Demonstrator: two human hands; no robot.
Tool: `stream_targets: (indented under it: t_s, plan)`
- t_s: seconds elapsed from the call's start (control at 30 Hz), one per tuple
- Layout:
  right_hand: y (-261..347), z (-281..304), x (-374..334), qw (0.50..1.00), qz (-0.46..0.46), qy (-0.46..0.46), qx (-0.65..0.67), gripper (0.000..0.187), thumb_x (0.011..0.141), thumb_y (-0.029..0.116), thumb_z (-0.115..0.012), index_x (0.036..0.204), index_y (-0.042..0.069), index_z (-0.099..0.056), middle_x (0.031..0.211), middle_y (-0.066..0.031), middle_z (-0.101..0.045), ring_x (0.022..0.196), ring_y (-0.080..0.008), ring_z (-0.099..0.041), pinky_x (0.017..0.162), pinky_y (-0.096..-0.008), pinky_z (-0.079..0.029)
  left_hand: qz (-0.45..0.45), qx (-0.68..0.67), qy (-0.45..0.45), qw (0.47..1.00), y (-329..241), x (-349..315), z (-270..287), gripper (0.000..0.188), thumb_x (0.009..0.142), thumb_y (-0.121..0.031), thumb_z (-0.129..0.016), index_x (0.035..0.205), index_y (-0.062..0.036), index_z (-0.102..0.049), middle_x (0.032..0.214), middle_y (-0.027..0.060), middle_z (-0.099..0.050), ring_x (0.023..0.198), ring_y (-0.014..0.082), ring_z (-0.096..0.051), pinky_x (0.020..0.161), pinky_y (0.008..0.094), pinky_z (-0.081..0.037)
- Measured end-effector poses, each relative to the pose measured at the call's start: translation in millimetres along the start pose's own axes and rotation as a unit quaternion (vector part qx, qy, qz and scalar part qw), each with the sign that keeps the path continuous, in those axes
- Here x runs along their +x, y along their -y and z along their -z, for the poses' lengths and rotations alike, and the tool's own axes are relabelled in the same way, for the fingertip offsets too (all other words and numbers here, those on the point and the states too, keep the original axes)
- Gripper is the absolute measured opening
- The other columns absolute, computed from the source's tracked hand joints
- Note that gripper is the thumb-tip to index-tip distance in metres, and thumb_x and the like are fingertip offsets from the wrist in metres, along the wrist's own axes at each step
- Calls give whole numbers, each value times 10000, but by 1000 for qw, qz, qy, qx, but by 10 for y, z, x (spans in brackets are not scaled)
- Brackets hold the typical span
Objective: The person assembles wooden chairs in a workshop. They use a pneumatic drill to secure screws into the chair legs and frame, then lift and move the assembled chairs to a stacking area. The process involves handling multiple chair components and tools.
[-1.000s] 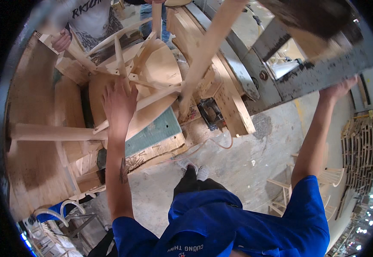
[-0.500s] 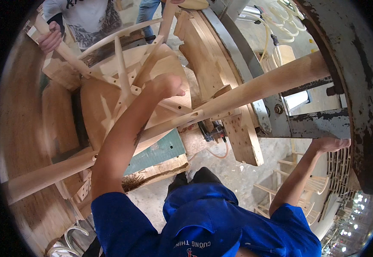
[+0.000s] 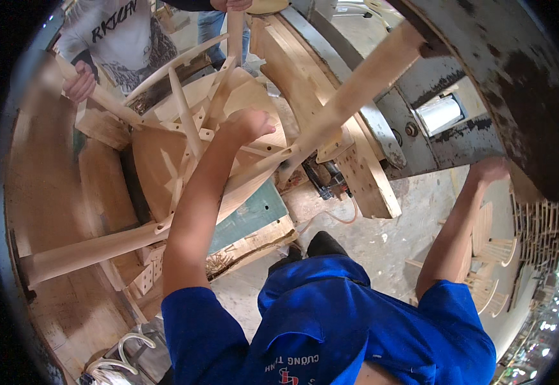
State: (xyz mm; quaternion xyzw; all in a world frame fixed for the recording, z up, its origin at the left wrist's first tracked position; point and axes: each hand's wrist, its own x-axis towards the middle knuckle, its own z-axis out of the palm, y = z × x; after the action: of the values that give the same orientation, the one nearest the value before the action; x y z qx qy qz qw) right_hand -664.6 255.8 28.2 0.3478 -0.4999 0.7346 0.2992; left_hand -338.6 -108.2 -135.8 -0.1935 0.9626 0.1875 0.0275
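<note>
A pale wooden chair frame (image 3: 193,122) lies in a press-like machine, its legs and crosspieces meeting around a curved seat panel (image 3: 157,173). My left hand (image 3: 250,125) is closed in a fist over the crosspieces; whatever its fingers hold is hidden. Under that forearm runs a long round leg (image 3: 96,253); another round leg (image 3: 363,90) slants up to the machine's right side. My right hand (image 3: 490,170) is against the lower edge of the worn grey metal frame (image 3: 446,151), its fingers blurred and partly hidden.
Across from me, a person's hand (image 3: 80,83) grips a chair leg, and another hand (image 3: 231,5) holds an upright piece. Drilled wooden blocks (image 3: 369,173) and a green board (image 3: 250,215) flank the frame. Finished-looking chairs (image 3: 494,250) stand on the floor at right.
The whole view has shifted and tilted, so the machine and legs appear at a different angle. Both my hands stay at about the same places on the frame and the machine.
</note>
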Motion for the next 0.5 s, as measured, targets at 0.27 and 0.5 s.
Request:
stream_targets:
  t_s: [0.27, 0.5]
  plan:
    - [111, -144, 92, 980, 128, -8, -153, 517, 1037, 364, -370, 1274, -83, -480, 1308, -174, -493, 1189, -282, -491, 1025, -405, -377, 55, -27, 13, 998, -82, -137, 132, 395, 840, -428, -658, 903, -38, -663, 855, 200, -684, 791, 369, -663, 719, 445, -516]
    - [134, -40, 223, 959, 168, 9, -227, 530, 1052, 364, -325, 1201, -99, -534, 1269, -188, -528, 1180, -294, -495, 1039, -387, -353, 65, -212, -241, 945, -961, -889, 297, 243, 935, -218, -619, 1050, -5, -630, 895, 170, -692, 830, 318, -683, 752, 399, -525]
